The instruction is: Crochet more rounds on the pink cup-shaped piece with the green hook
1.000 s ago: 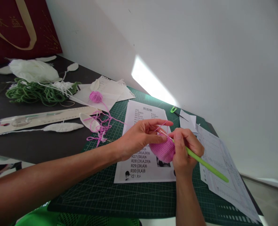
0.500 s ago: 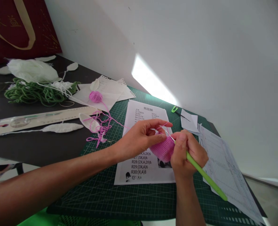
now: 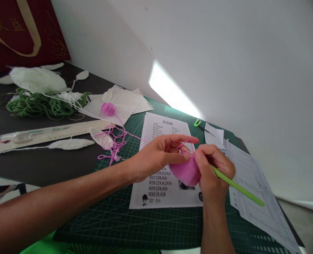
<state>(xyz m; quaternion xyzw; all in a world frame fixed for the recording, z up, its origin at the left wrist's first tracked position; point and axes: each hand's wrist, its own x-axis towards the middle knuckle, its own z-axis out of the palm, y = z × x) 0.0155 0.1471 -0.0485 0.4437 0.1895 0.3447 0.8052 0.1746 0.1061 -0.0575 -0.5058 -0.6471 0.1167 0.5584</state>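
The left hand [image 3: 156, 157], at the middle of the frame, pinches the upper left edge of a pink crocheted piece [image 3: 185, 173] between thumb and fingers, with the index finger stretched out to the right and a strand of pink yarn [image 3: 135, 135] crossing near its tip. The right hand [image 3: 216, 171], right of center, has its fingers closed around a crochet hook [image 3: 241, 189] with a green handle, which slants down to the lower right. Its fingertips meet the piece's upper right side, and the hook's thin metal end points toward the left hand's fingers.

The piece is rounded and sits between the 2 hands, above a printed sheet [image 3: 158, 192] whose readable lines include R27 to R30. That sheet lies on a green gridded mat [image 3: 135, 229]. The yarn runs back from the left hand to a loose pink tangle [image 3: 116, 141] left of center and a small pink ball [image 3: 108, 109], which rests on loose papers [image 3: 126, 100].

On the dark table [image 3: 74, 165], at the left of the frame, are a green yarn bundle [image 3: 42, 106], a white bundle [image 3: 38, 79] behind it, a long pale strip [image 3: 55, 131] and a white leaf-shaped piece [image 3: 71, 144]. A red bag [image 3: 50, 38] fills the upper left corner. Ruled sheets [image 3: 262, 197] lie at the lower right.
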